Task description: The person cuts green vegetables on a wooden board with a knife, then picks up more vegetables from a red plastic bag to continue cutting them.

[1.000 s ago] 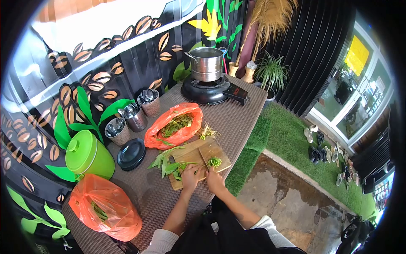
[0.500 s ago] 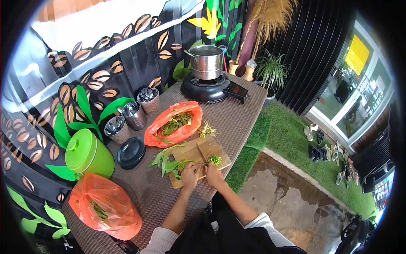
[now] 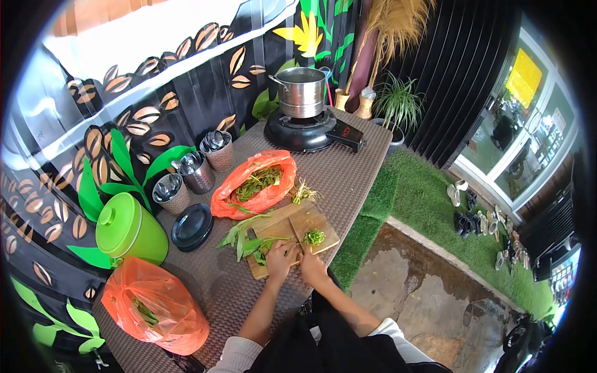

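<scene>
A wooden cutting board point(image 3: 305, 219) lies near the table's front edge. My left hand point(image 3: 280, 258) is closed around leafy green stems point(image 3: 254, 247), whose leaves spread over the board's left side. In my right hand point(image 3: 312, 266) is a knife point(image 3: 295, 229), its blade pointing away across the board beside my left fingers. A small pile of chopped greens point(image 3: 314, 237) sits just right of the blade. Pale root ends point(image 3: 303, 192) lie at the board's far edge, near an open red plastic bag point(image 3: 217, 202) of greens.
Behind stand a steel pot point(image 3: 303, 93) on a black stove point(image 3: 298, 133), cutlery cups point(image 3: 198, 172) and dark plates point(image 3: 192, 227). A green lidded bucket point(image 3: 134, 230) and another red bag point(image 3: 155, 308) are at left. The table point(image 3: 357, 180) ends at right above grass matting.
My right hand and the knife have shifted slightly left, toward my left hand. The chopped pile is now more exposed beside the blade.
</scene>
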### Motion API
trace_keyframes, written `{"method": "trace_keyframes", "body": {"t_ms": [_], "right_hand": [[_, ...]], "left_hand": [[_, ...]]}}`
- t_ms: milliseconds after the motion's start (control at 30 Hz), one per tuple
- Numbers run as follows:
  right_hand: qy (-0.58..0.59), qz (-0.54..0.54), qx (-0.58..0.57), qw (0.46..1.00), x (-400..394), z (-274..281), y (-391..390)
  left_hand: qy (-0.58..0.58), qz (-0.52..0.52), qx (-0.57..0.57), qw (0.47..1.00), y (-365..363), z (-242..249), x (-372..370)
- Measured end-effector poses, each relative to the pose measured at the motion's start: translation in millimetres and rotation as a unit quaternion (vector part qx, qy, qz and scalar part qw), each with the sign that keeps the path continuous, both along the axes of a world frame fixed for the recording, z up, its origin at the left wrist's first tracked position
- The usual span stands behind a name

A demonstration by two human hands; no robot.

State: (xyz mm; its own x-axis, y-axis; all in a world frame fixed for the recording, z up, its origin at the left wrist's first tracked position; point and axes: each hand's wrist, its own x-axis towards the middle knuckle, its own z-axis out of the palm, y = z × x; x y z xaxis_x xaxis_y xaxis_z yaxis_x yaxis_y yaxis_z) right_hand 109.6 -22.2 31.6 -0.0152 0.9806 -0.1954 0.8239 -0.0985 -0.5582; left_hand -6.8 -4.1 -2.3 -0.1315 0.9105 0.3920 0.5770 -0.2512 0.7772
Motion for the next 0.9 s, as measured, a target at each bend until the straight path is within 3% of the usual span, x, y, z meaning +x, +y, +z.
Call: {"method": "trace_keyframes", "body": {"t_ms": [133,200,400,600,900], "right_hand": [[-0.021,-0.013,-0.024,0.999,0.6,2.3,2.0],[-0.021,-0.018,-0.012,1.000,6.4,1.8,4.7],[-0.023,-0.013,-0.002,1.000,26.4,6.8,11.2],[-0.011,0.018,-0.023,1.000,31.5,12.7,13.0],[-0.033,-0.001,0.020,0.999,17.7,1.9,12.8]], "left_hand": [[0.008,0.003,0.002,1.000,-1.4,4.0,0.1],[0.118,0.015,0.056,0.991,-5.3,9.7,0.0],[0.212,0.005,0.070,0.975,-19.8,15.9,4.8],[0.034,-0.062,0.039,0.997,2.8,-2.4,11.9],[0.045,-0.051,0.049,0.996,2.1,2.9,17.0]]}}
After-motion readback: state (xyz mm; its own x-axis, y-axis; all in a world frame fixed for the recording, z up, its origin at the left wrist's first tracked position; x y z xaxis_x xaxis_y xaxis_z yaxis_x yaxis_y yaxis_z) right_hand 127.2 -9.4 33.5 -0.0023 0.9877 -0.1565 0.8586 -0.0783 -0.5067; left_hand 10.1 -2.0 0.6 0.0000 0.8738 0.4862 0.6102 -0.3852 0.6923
